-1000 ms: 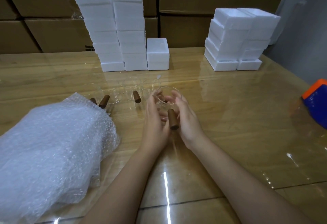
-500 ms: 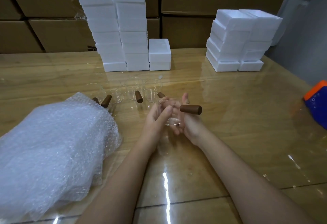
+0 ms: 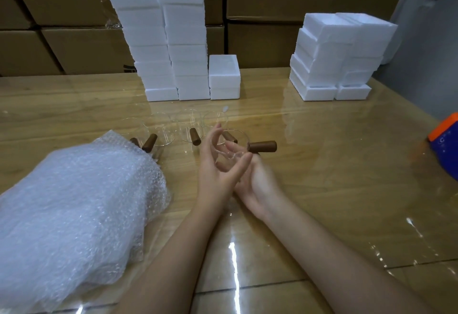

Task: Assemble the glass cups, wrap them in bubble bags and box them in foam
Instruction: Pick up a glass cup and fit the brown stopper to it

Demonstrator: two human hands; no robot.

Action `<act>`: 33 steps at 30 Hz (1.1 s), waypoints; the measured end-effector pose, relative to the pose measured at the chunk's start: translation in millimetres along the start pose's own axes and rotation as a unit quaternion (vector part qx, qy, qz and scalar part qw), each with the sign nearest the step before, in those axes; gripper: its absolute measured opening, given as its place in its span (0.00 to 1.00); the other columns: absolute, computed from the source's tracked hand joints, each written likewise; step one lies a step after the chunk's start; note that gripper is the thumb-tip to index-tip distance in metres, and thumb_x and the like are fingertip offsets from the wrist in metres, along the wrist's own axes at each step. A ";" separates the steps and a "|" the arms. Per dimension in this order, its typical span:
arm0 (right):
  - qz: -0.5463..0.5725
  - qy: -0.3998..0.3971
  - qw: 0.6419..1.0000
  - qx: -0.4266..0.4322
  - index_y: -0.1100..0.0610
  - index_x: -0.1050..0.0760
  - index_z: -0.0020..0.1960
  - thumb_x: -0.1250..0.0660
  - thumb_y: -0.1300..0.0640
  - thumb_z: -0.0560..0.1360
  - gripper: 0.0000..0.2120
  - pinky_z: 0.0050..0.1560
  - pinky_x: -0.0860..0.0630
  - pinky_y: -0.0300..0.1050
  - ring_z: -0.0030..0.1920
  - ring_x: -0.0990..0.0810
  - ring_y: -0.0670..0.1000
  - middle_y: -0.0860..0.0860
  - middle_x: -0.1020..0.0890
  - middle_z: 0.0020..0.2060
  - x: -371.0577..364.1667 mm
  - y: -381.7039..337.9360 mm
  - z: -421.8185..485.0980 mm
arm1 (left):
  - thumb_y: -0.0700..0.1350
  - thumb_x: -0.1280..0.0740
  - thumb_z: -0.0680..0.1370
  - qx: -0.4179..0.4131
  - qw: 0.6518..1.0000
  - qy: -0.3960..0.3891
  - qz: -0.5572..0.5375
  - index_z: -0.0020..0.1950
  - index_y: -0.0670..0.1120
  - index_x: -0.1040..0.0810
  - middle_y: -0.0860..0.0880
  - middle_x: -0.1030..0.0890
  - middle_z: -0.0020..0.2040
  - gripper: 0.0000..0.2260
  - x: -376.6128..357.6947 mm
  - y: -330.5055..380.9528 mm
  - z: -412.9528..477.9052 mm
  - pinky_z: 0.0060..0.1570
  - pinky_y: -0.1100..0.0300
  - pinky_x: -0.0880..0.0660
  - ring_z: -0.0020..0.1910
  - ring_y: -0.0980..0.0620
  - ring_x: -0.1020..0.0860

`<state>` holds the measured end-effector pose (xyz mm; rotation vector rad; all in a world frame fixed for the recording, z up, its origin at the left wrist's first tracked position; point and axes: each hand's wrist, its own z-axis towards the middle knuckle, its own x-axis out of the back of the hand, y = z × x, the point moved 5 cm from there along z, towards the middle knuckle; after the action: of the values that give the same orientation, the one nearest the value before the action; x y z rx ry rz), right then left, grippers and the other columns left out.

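right grip (image 3: 257, 185) curls round the glass cup (image 3: 241, 140); left grip (image 3: 213, 165) loosely spread, thumb touching it.

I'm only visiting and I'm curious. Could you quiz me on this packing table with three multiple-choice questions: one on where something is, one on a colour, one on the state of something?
1. Where do the bubble bags lie?
A) on the table, left of the left hand
B) on top of the foam stacks
C) against the cardboard cartons

2. What colour is the handle of the glass cup at the right hand?
A) white
B) green
C) brown

3. That glass cup is:
A) wrapped in a bubble bag
B) bare
C) closed inside foam

Answers:
1 A, the pile rests on the tabletop to the left of the left hand.
2 C, the handle pointing right is brown.
3 B, clear glass shows with nothing around it.
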<state>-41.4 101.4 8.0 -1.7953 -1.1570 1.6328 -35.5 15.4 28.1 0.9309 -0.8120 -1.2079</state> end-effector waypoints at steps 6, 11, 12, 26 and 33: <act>-0.347 0.237 0.845 0.331 0.55 0.28 0.50 0.42 0.62 0.78 0.06 0.53 0.29 0.41 0.50 0.25 0.43 0.53 0.23 0.51 26.6 -50.4 -19.7 | 0.45 0.25 0.68 0.014 0.998 0.019 -0.062 0.64 0.55 0.35 0.46 0.25 0.60 0.29 3.1 -4.2 3.9 0.48 0.64 0.23 0.60 0.53 0.23; -0.543 0.049 0.692 0.473 0.61 0.26 0.63 0.46 0.57 0.79 0.18 0.71 0.39 0.50 0.67 0.29 0.47 0.50 0.25 0.64 -1.3 -55.1 -29.5 | 0.38 0.24 0.68 0.017 0.999 -0.008 -0.048 0.64 0.56 0.34 0.48 0.24 0.55 0.31 -2.4 -10.1 4.8 0.42 0.63 0.22 0.50 0.56 0.22; -0.570 0.028 0.673 0.470 0.61 0.26 0.64 0.47 0.56 0.79 0.19 0.72 0.41 0.54 0.68 0.29 0.48 0.51 0.25 0.65 -4.6 -52.3 -29.8 | 0.38 0.25 0.68 0.026 0.998 -0.008 -0.060 0.65 0.56 0.33 0.48 0.24 0.56 0.31 -2.7 -10.7 5.1 0.42 0.63 0.22 0.50 0.57 0.22; -0.593 -0.054 0.546 0.589 0.67 0.23 0.60 0.39 0.61 0.75 0.16 0.68 0.33 0.56 0.66 0.26 0.56 0.59 0.22 0.61 -30.5 -30.6 -44.6 | 0.49 0.32 0.71 0.033 0.998 0.000 -0.053 0.59 0.51 0.27 0.53 0.20 0.53 0.17 3.6 -18.1 11.4 0.50 0.70 0.26 0.53 0.60 0.21; -0.625 -0.042 0.523 0.578 0.67 0.24 0.61 0.40 0.60 0.77 0.17 0.68 0.32 0.55 0.65 0.25 0.56 0.59 0.23 0.62 -31.2 -33.9 -41.3 | 0.53 0.39 0.75 -0.023 0.998 -0.023 0.054 0.51 0.49 0.26 0.56 0.22 0.45 0.09 -2.9 -15.3 8.9 0.48 0.70 0.27 0.46 0.64 0.23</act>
<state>-9.7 103.1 61.1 0.1614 -0.6194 0.9250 -50.2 15.3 17.7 0.8134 -0.8560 -1.1517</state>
